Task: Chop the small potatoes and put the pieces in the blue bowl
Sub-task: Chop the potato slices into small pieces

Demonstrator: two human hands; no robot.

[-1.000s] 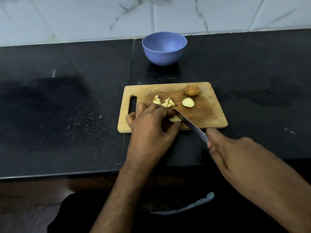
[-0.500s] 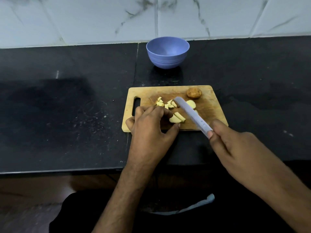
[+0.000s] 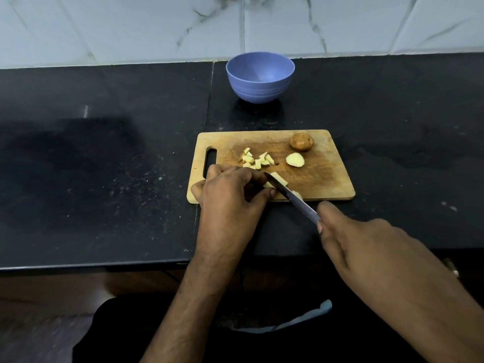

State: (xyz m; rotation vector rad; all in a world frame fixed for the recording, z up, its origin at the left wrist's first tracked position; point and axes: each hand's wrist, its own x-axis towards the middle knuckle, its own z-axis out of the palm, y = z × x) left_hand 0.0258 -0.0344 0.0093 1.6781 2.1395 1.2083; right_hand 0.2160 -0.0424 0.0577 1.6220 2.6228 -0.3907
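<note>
Wooden rectangular chopping board point(image 3: 324, 179) carries the mid-chop pale potato piece point(image 3: 277, 178), left hand point(image 3: 230, 195) pinching it, right hand point(image 3: 366, 247) gripping the steel knife point(image 3: 290, 196); next, another cut, empty blue bowl point(image 3: 260, 77) at twelve o'clock.

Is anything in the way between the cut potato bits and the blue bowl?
Nothing visible. The potato bits lie on the cutting board; only bare board and black counter lie between them and the blue bowl.
</note>
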